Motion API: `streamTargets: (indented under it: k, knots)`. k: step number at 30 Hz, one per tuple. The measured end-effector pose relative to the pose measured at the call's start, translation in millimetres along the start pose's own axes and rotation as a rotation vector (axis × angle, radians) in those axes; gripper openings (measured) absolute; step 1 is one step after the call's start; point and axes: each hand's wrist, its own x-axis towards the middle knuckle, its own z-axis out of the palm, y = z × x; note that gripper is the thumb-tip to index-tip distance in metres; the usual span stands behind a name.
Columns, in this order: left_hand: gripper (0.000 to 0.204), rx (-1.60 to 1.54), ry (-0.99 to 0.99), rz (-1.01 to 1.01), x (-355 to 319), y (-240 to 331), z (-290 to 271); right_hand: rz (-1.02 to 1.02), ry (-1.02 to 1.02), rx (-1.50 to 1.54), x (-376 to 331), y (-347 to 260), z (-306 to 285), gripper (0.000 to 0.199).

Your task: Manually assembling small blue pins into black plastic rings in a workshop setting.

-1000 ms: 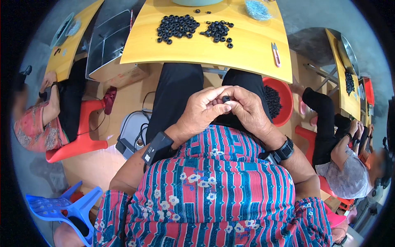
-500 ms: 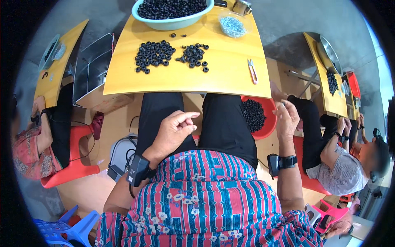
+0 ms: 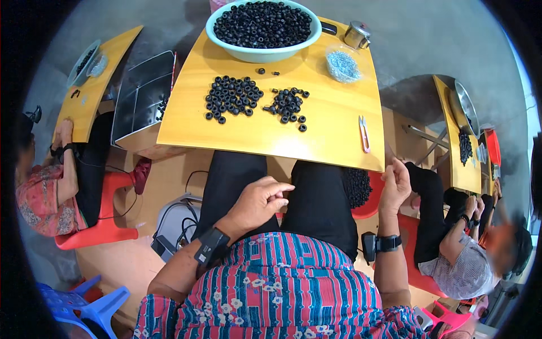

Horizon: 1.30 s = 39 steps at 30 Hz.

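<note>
My left hand [image 3: 261, 202] hovers over my lap in front of the table, its fingers curled in toward the thumb. Whatever it may hold is hidden. Off the table's front right corner, my right hand [image 3: 396, 187] is raised with fingertips pressed together; anything between them is too small to make out. Two loose groups of small black ring-shaped pieces, a larger left pile [image 3: 232, 97] and a smaller right pile [image 3: 289, 105], lie on the yellow table [image 3: 316, 138]. Small thread snips [image 3: 364, 134] with pink handles rest near its right edge.
On the table's far side stand a pale blue basin [image 3: 265, 55] heaped with black pieces, a clear tub [image 3: 343, 65] of small bluish bits and a metal cup [image 3: 357, 35]. A red basin [image 3: 370, 210] of black pieces sits below, right. Other people work at tables on both sides.
The view has tilted, so the table and its contents appear lower and farther right, with more of the blue basin showing. Both hands keep nearly the same pose over my lap and beside the table.
</note>
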Motion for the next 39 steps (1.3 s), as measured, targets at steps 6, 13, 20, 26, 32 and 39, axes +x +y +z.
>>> streamTargets:
  k: [6, 13, 20, 26, 32, 39]
  knots:
    - [0.029, 0.01, -0.027, 0.03, -0.3, 7.6, 1.7, -0.311, -0.48, -0.287, -7.4, -67.4, 84.6, 0.017]
    - [0.028, -0.076, -0.042, 0.0, 0.0, 12.5, 2.4, -0.351, -0.575, -0.395, -0.5, -51.0, 138.5, 0.023]
    - [0.028, -0.09, 0.034, 0.075, -1.5, 11.1, 7.5, -0.31, -0.504, -0.442, -5.6, -44.5, 145.2, 0.025]
    - [0.028, -0.082, 0.037, 0.073, 1.0, 8.3, 8.3, -0.237, -0.542, -0.532, -1.8, -49.5, 148.6, 0.024]
    - [0.026, -0.081, 0.027, 0.01, 4.4, 7.6, 6.7, -0.222, -0.574, -0.431, -1.2, -44.9, 146.5, 0.017]
    - [0.036, -0.787, 0.192, -0.095, -1.4, -15.2, 3.0, -0.262, -0.817, -0.091, -58.7, -78.0, 125.8, 0.015]
